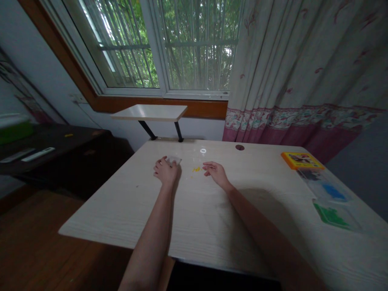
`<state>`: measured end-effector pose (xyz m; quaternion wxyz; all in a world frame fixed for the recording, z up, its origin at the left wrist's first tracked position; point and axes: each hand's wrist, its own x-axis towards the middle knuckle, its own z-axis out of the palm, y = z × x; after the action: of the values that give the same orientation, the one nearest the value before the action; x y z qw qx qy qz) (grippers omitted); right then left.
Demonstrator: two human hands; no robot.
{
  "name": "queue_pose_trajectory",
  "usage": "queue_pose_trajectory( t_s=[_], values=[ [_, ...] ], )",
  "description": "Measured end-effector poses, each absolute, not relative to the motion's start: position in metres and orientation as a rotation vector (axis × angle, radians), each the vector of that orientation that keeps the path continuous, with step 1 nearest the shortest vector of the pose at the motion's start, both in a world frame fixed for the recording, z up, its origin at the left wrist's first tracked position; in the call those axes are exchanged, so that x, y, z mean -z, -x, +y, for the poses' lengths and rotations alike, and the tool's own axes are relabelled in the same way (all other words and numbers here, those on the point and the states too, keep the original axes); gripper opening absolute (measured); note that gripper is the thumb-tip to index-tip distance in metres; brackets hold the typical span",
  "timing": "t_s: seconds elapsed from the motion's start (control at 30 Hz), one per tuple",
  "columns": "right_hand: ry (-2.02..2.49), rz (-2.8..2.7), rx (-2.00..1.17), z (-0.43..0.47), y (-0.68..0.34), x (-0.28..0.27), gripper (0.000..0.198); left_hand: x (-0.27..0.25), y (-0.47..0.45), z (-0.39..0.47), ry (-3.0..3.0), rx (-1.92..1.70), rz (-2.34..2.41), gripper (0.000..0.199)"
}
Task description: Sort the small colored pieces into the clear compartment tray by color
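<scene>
My left hand point(165, 171) is closed around a small, pale, see-through container point(175, 160) on the table, and its fingers cover part of it. What the container holds, if anything, I cannot make out. Several small yellow pieces point(197, 169) lie loose on the tabletop between my two hands. Just right of these pieces hovers or rests my right hand point(214, 171), its fingers loosely bent and apart with nothing visible in them. A white ring-shaped spot point(203, 150) shows on the table beyond the pieces.
On the right of the light wooden table point(194, 218) lie an orange-yellow box point(303, 160), a clear tray with blue pieces point(333, 192) and one with green pieces point(332, 214). A raised shelf point(151, 112) stands at the back. A dark side table point(81, 141) is to the left.
</scene>
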<state>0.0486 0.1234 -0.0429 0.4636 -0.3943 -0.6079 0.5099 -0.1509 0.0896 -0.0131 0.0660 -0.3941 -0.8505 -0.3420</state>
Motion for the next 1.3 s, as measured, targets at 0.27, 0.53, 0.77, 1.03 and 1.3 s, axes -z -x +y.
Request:
queue_pose_trajectory(
  t_s=[0.27, 0.53, 0.77, 1.03, 1.3],
  values=[
    [1.136, -1.863, -1.179, 0.071, -0.15, -0.005, 0.027, 0.014, 0.149, 0.089, 1.816, 0.719, -2.381, 0.042],
    [1.627, -2.26, -0.136, -0.019, -0.338, -0.018, 0.037, 0.019, 0.141, 0.123, 1.919, 0.604, -2.298, 0.046],
    [1.979, -2.01, 0.497, -0.069, -0.43, 0.045, 0.07, 0.024, 0.146, 0.135, 1.938, 0.628, -2.266, 0.048],
    [1.908, -2.089, 0.532, -0.079, -0.432, 0.062, 0.061, 0.029, 0.165, 0.119, 2.007, 0.86, -2.172, 0.048],
    [1.586, -2.255, 0.238, -0.072, -0.357, 0.037, 0.045, 0.034, 0.177, 0.092, 2.596, 0.57, -1.677, 0.07]
  ],
)
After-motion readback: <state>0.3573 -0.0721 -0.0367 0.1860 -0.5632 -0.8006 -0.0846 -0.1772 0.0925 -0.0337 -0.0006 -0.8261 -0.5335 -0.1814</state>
